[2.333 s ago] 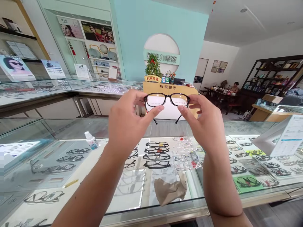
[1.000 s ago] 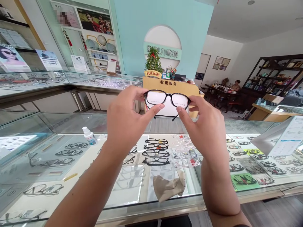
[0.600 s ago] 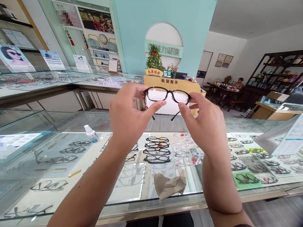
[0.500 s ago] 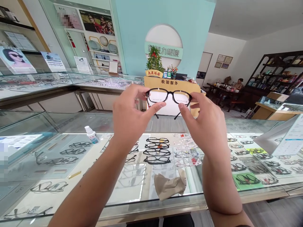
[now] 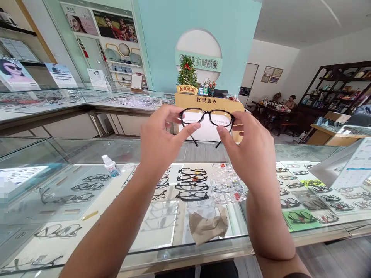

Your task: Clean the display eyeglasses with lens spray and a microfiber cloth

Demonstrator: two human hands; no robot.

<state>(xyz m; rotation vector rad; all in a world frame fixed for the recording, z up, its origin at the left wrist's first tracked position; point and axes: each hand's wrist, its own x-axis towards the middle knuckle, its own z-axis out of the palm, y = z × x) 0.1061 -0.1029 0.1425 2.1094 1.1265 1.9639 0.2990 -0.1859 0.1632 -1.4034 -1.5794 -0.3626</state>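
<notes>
Both hands hold a pair of black-framed glasses [image 5: 206, 116] up at chest height above a glass display counter [image 5: 87, 154]. My left hand [image 5: 160, 144] pinches the left lens rim between thumb and fingers. My right hand [image 5: 249, 152] pinches the right rim the same way. The temples are unfolded and hang down behind the lenses, pointing away from me. The lenses are clear and face me.
A crumpled beige cloth [image 5: 209, 228] lies on the counter glass near its front edge. A small spray bottle [image 5: 110, 166] stands at the left. Several frames [image 5: 191, 184] lie inside the case. A wooden cashier desk [image 5: 207, 104] and a seated person [image 5: 290, 103] are beyond.
The glasses were tilted with the left side raised a second ago and are now level. Both hands kept their grip and shifted only slightly.
</notes>
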